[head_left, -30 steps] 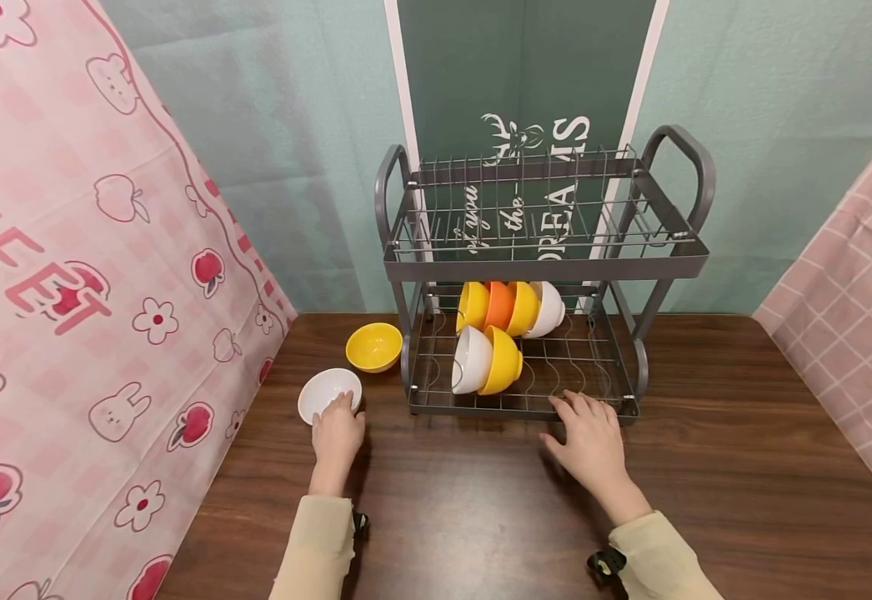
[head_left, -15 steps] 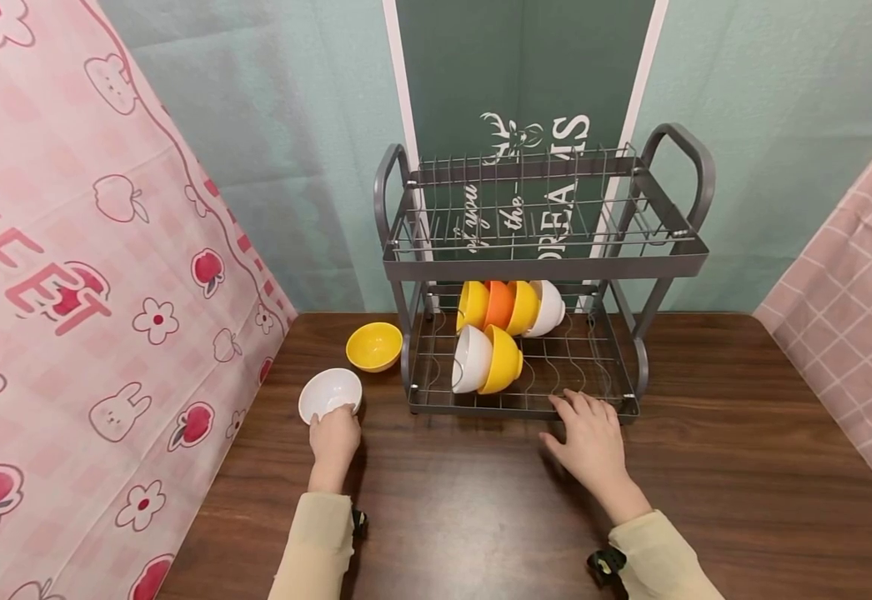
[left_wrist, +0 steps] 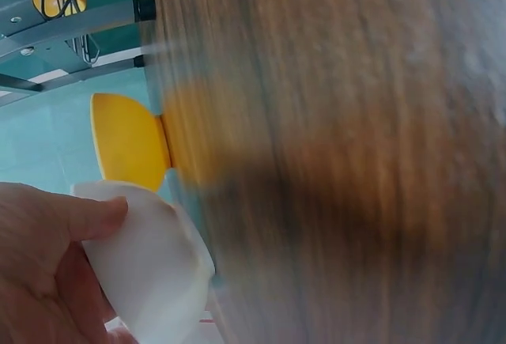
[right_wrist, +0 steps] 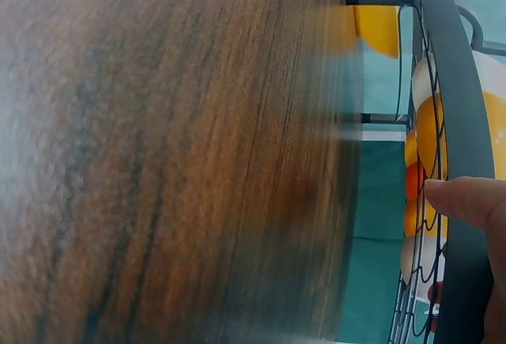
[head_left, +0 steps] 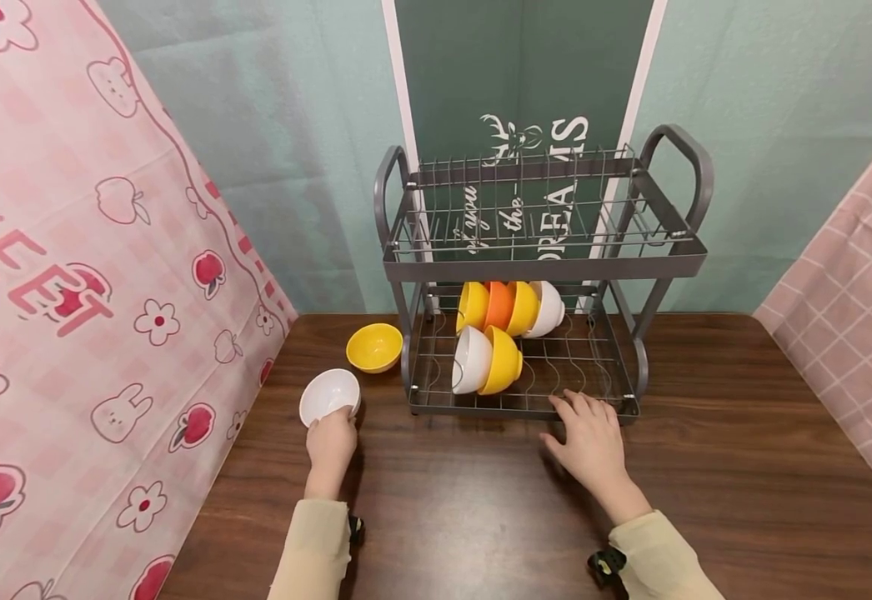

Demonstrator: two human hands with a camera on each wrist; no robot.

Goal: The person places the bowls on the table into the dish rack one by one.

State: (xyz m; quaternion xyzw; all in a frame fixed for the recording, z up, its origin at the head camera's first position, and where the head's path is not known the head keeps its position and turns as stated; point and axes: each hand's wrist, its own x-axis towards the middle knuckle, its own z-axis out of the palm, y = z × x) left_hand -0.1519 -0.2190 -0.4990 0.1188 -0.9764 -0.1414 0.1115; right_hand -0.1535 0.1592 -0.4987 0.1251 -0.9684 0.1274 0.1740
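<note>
My left hand (head_left: 332, 443) pinches the near right rim of a white bowl (head_left: 327, 393) at the left of the table. In the left wrist view the thumb presses the outer wall of the white bowl (left_wrist: 150, 261), and the other fingers are on its inner side. Just behind it a yellow bowl (head_left: 374, 347) stands upright. My right hand (head_left: 592, 442) rests with relaxed, spread fingers at the front rail of a grey two-tier dish rack (head_left: 436, 409). In the right wrist view its thumb (right_wrist: 466, 200) lies across that rail.
On the rack's lower tier, bowls lie tipped on their sides in two rows: a back row with an orange bowl (head_left: 499, 307) among yellow and white ones, and a front row of a white bowl (head_left: 471, 360) and a yellow bowl (head_left: 503, 362). Patterned cloths (head_left: 143, 250) hang around the wooden table.
My left hand has drawn slightly back and its fingers have closed from inside the white bowl onto its rim. The bowl has shifted very slightly. My right hand stays in place.
</note>
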